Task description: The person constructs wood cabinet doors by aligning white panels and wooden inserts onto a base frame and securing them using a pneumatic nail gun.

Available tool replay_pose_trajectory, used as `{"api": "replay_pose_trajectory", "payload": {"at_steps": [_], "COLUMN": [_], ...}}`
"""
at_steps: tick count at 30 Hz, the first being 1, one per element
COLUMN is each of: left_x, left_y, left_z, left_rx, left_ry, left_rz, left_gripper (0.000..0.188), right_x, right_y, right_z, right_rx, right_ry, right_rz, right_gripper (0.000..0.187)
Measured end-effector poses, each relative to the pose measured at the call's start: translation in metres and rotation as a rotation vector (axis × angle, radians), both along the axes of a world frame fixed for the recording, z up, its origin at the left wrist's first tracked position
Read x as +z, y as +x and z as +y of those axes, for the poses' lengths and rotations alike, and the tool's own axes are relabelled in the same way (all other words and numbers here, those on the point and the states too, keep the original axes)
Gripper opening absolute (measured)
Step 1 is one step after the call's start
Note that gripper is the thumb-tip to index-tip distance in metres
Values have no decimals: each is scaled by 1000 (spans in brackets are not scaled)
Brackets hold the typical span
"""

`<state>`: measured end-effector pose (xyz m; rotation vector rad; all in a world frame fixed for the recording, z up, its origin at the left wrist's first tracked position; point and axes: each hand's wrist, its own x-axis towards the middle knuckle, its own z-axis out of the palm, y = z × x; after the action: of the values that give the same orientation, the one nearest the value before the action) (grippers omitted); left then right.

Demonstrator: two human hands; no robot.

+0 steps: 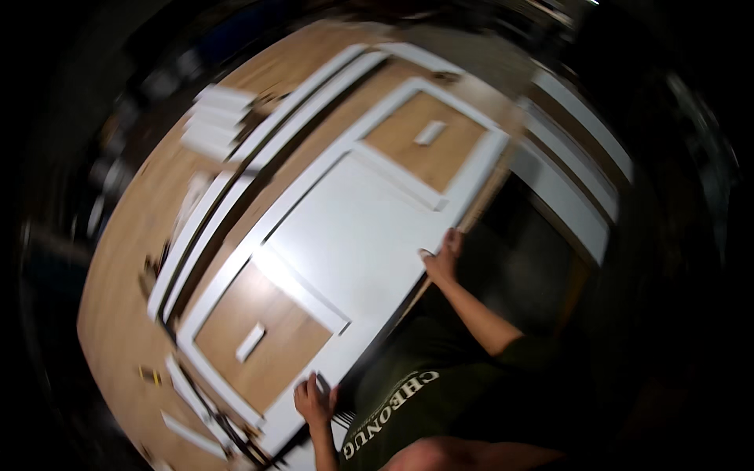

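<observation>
A long white frame (221, 282) lies on a wood-toned table, with a white flat panel (361, 224) across its middle section. The panel's far side shows a thin dark gap along the frame. Both end openings reveal wood-coloured surface, each with a small white block (250, 342) in it. My left hand (316, 402) is at the near edge by the frame's left end, fingers apart and holding nothing. Farther right, my right hand (445, 257) rests at the near edge beside the panel, its thumb and forefinger spread. Motion blur softens the fingertips' contact.
Long white strips (314, 110) run behind the frame, beside a stack of short white pieces (216, 122). More white boards (561, 196) stand at the right. A yellow-and-black tool (150, 375) and narrow white pieces (192, 436) lie at the left.
</observation>
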<state>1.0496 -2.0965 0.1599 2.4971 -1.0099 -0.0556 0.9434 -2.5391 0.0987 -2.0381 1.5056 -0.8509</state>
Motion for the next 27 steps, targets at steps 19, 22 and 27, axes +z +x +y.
{"api": "replay_pose_trajectory", "payload": {"at_steps": [19,22,27], "left_x": [-12,-10,-12], "left_y": [-33,-41,-68], "left_z": [-47,-43,-1], "left_rx": [369,396,961], "left_ry": [-112,-121,-373], "left_rz": [-24,46,7], "left_gripper": [52,50,57], "right_x": [63,63,57], "right_y": [37,40,37], "right_z": [61,59,51], "right_rx": [1507,1489,1491], "right_ry": [-217,-192,-100], "right_rz": [213,257,246], "right_gripper": [56,56,55]}}
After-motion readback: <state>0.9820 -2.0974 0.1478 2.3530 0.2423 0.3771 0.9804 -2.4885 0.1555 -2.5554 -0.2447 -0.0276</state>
